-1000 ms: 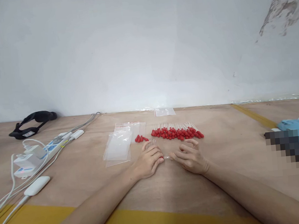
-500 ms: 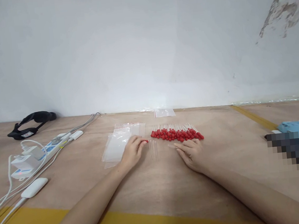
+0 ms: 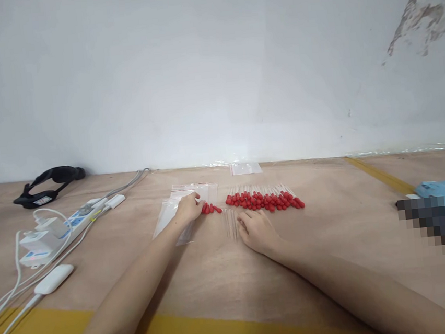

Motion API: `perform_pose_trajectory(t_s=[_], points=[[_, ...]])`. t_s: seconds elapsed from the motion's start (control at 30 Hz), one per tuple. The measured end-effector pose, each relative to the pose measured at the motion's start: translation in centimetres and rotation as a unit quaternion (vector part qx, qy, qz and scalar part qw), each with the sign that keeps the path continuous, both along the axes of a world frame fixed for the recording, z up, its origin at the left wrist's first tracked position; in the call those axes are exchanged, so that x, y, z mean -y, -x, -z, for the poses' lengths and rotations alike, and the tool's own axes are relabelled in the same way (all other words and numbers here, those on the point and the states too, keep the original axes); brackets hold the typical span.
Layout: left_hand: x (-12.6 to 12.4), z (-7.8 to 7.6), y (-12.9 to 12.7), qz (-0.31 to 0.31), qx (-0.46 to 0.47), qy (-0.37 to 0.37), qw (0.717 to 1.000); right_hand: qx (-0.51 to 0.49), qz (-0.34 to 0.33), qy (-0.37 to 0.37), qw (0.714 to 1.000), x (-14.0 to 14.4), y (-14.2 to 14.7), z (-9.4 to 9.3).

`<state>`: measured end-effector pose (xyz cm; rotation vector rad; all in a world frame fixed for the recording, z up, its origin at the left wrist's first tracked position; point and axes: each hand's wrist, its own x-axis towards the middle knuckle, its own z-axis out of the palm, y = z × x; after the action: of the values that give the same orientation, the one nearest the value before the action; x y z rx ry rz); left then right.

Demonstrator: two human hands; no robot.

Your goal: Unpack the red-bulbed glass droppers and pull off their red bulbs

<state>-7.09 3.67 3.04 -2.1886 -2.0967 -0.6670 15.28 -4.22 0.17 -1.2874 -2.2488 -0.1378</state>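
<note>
My left hand [image 3: 189,208] rests over the clear plastic bags [image 3: 165,217], its fingers bent at the left end of a short row of loose red rubber bulbs [image 3: 211,209]. Whether its fingertips hold a bulb is hidden. Several thin clear tubes [image 3: 229,224] lie side by side between my hands. Just right of them is my right hand [image 3: 257,231], fingers curled together, thumb side against the nearest tube; what it grips, if anything, is hidden. Behind it spreads a row of droppers [image 3: 265,199], red bulbs facing me and clear stems pointing to the wall.
At the left stand a power strip [image 3: 76,223] with plugs and white cables, a white adapter [image 3: 54,279] and a black strap-like object [image 3: 49,186]. A small clear bag [image 3: 245,169] lies by the wall. A light blue packet [image 3: 440,188] sits at the right.
My left hand has moved left and away from me, uncovering loose red bulbs. My right hand has moved left to the clear tubes; the thin tube in its fingers is no longer visible there.
</note>
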Motion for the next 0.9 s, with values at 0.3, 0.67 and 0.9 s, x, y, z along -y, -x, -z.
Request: perform_pose_trajectory(t_s=[0.3, 0.67, 0.9], points=[[1.4, -0.7, -4.3, 0.123, -0.036, -0.056, 0.990, -0.064, -0.037, 0.008, 0.997, 0.9, 0.4, 0.5], [0.3, 0.4, -6.7, 0.124, 0.022, -0.058, 0.990, -0.149, -0.097, 0.050, 0.983, 1.2, -2.5, 1.4], [3.5, 0.9, -4.7, 0.147, 0.105, -0.138, 0.974, -0.164, -0.087, -0.006, 0.982, 1.3, -7.0, 1.6]])
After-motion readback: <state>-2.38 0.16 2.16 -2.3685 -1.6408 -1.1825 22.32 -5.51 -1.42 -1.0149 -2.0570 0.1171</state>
